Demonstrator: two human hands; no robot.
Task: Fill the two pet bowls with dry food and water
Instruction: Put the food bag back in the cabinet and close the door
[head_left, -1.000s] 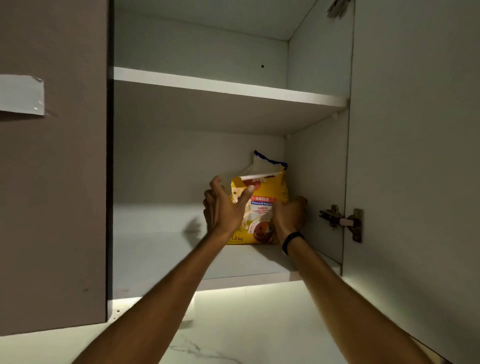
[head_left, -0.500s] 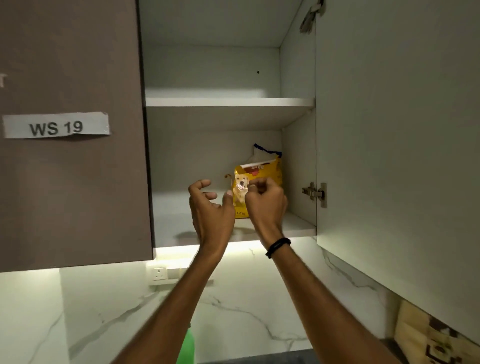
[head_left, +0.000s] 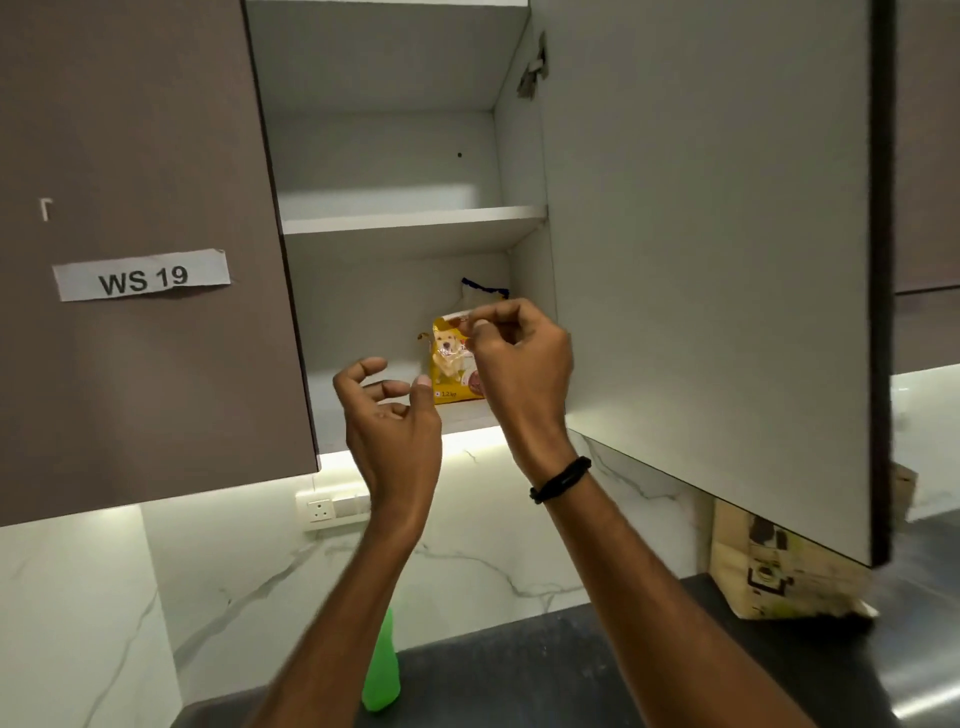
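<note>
While our right hand (head_left: 519, 364) reaches up into the open wall cabinet, its thumb and forefinger pinch the top edge of the yellow dog food bag (head_left: 449, 364), the other fingers curled loosely behind them. We see the bag standing upright on the lower shelf (head_left: 363, 410), towards the right side of the cabinet, with a dog printed on its front. Behind it, a white bag with a blue edge (head_left: 480, 293) shows just above its top. Our left hand (head_left: 389, 415) hangs just left of the food bag and a little below it, not touching it, with fingers loosely curled and nothing held. We wear a black band (head_left: 561, 479) on the right wrist. An upper shelf (head_left: 410, 221) crosses the cabinet above. We have the open door (head_left: 701, 260) swung out at the right, and the closed door (head_left: 130, 156) at the left carries a paper label reading WS 19 (head_left: 141, 275). Below, a wall socket (head_left: 319, 510) sits on the marble backsplash, a green bottle (head_left: 382, 670) stands on the dark counter (head_left: 519, 675), and a brown cardboard box (head_left: 779, 577) rests at the right, under the open door
</note>
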